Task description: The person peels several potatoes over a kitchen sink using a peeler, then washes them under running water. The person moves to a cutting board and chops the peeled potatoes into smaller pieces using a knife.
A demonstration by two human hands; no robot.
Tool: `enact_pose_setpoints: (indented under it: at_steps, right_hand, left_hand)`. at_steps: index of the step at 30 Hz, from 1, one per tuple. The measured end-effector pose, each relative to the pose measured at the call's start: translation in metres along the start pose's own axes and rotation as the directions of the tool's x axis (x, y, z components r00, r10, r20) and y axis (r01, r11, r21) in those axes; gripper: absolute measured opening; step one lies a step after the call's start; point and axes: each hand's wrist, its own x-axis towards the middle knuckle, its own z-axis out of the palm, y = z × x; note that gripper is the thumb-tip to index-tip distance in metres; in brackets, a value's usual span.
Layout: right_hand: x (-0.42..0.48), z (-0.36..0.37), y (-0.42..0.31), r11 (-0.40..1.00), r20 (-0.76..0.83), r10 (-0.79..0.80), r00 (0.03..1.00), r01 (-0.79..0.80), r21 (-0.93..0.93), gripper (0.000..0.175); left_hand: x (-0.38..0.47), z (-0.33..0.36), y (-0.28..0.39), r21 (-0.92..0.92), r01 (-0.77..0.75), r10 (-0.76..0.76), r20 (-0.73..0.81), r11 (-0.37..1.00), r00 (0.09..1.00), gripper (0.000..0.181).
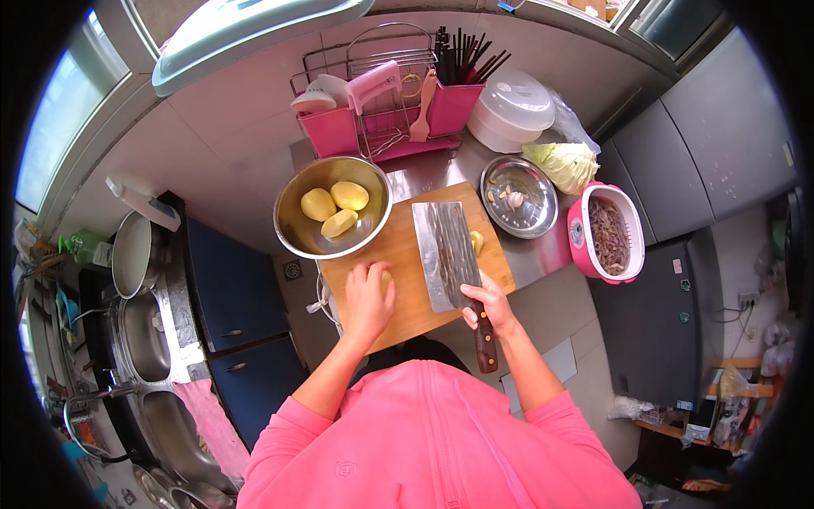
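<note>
My right hand (491,304) grips the dark wooden handle of a broad Chinese cleaver (445,254), whose wide blade is over the wooden cutting board (407,318). At the board's left side, my left hand (369,296) has its fingers curled around a pale yellow potato piece (386,280), mostly hidden by the hand. More yellow potato pieces (476,242) lie on the board just right of the blade, partly covered by it. Behind my left hand, a stainless steel bowl (289,219) holds peeled potatoes (318,204), one of them with a flat cut face.
Right of the board, a steel dish (540,219) holds garlic. Nearby are a cut cabbage (565,167) and a pink container (577,248) of purplish shreds. A pink utensil rack (331,133) with chopsticks stands behind. Double sinks (149,337) are at left, a grey refrigerator (648,318) at right.
</note>
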Motion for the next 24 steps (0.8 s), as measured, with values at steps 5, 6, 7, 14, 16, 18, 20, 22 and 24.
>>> enact_pose_setpoints:
  at_steps: [5,6,7,14,16,18,20,22,24]
  right_hand:
    - [0.004,-0.005,0.015,0.952,0.214,0.013,0.977,-0.078,0.297,0.026]
    - [0.005,-0.007,0.016,0.947,0.23,0.02,0.973,-0.092,0.308,0.027]
    - [0.005,-0.009,0.017,0.953,0.231,0.024,0.973,-0.092,0.288,0.027]
    - [-0.007,-0.023,0.006,0.983,0.113,0.024,0.993,-0.044,0.18,0.033]
    - [-0.01,-0.02,0.0,1.0,0.003,0.008,1.0,-0.008,-0.006,0.034]
    - [-0.01,-0.013,-0.005,0.969,-0.065,-0.012,0.998,-0.005,-0.248,0.034]
    - [-0.006,-0.005,-0.008,0.906,-0.092,-0.042,0.995,-0.001,-0.424,0.033]
    - [0.0,0.003,-0.01,0.782,-0.096,-0.086,0.992,0.008,-0.624,0.033]
    - [0.004,0.007,-0.013,0.619,-0.088,-0.184,0.979,0.046,-0.784,0.028]
  left_hand:
    - [0.018,0.022,0.02,-0.76,0.63,-0.096,0.647,-0.163,0.756,0.032]
    - [0.018,0.025,0.023,-0.739,0.64,-0.041,0.66,-0.21,0.75,0.034]
    - [0.017,0.027,0.025,-0.725,0.632,0.048,0.646,-0.272,0.762,0.035]
    - [0.013,0.004,0.008,-0.646,0.693,0.002,0.731,-0.32,0.683,0.037]
    - [0.013,-0.008,-0.001,-0.726,0.666,-0.052,0.681,-0.17,0.73,0.04]
    - [0.01,-0.012,-0.006,-0.779,0.627,-0.166,0.616,0.013,0.77,0.046]
    - [0.006,-0.008,-0.005,-0.761,0.615,-0.238,0.57,0.206,0.786,0.046]
    - [0.003,0.004,0.001,-0.725,0.587,-0.257,0.528,0.36,0.809,0.046]
    - [0.001,0.02,0.01,-0.499,0.491,-0.307,0.408,0.714,0.86,0.049]
